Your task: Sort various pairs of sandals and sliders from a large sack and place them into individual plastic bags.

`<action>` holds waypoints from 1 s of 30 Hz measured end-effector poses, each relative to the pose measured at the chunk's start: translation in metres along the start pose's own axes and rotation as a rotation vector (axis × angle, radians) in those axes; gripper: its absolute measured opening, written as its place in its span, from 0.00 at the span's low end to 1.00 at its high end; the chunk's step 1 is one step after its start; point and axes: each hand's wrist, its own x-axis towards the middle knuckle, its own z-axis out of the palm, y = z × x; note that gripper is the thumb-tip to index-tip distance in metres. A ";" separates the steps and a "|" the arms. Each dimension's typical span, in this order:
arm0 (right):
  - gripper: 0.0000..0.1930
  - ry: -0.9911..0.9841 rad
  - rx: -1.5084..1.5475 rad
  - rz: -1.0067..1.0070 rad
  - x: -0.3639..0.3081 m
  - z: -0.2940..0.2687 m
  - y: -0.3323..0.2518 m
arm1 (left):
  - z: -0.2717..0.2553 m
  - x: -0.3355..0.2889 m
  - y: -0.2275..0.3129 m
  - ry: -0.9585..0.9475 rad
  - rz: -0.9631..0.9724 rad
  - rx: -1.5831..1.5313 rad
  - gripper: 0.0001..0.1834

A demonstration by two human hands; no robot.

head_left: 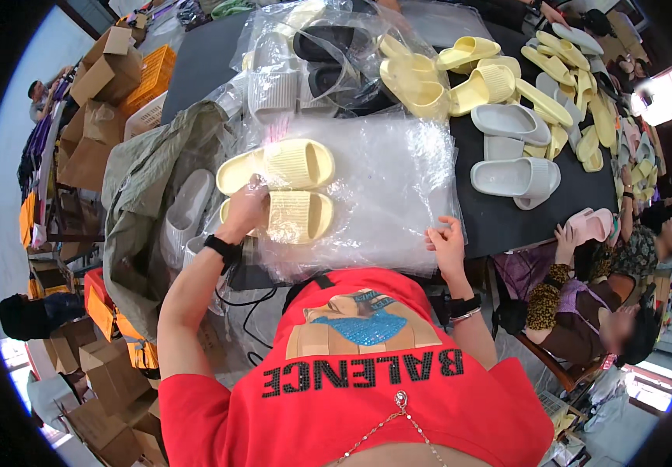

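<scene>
Left hand: the left hand (249, 208) is bent over the heel ends of the yellow pair, fingers reaching between them; whether it is clamped on one or just resting there, I cannot tell.
Yellow pair: two pale yellow slippers (301, 218) lie side by side just right of the left hand, soles down, long axes running left to right, toes pointing away from it toward the right hand. The left hand is clearly the nearer.
Film over the straps: glints show there, but I cannot tell whether the pair is inside a bag.
Right hand: the right hand (449, 245) is well apart from the pair, at the near right corner of the bag stack, fingers half curled; whether they pinch film is unclear.
Bag stack: clear plastic bags (390, 187) lie flat between the hands.
Left of the left hand: a grey slipper (189, 206) beside a crumpled olive cloth (145, 179).
Beyond both hands: bagged grey and black slippers (332, 43).
Right of the right hand: grey slippers (515, 179) on the black table (577, 202), and farther out a co-worker's hand with a pink slipper (591, 226).
Room: cardboard boxes (106, 66) and an orange crate (149, 82) beyond the cloth.
</scene>
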 end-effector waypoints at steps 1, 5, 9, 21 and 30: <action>0.09 0.021 -0.038 -0.044 0.002 -0.003 0.005 | -0.019 0.000 0.014 0.000 0.025 0.112 0.10; 0.06 0.093 -0.171 -0.163 0.013 -0.015 0.009 | -0.071 -0.006 -0.002 0.109 -0.083 0.102 0.09; 0.06 0.062 -0.224 -0.191 0.010 -0.013 0.010 | -0.124 -0.016 -0.043 0.463 -0.304 0.014 0.13; 0.07 -0.045 -0.022 -0.067 -0.002 0.015 0.012 | -0.008 0.052 0.199 0.090 0.275 -0.204 0.06; 0.08 -0.049 -0.177 0.040 0.006 -0.014 0.023 | 0.023 0.018 0.056 0.019 0.070 0.110 0.08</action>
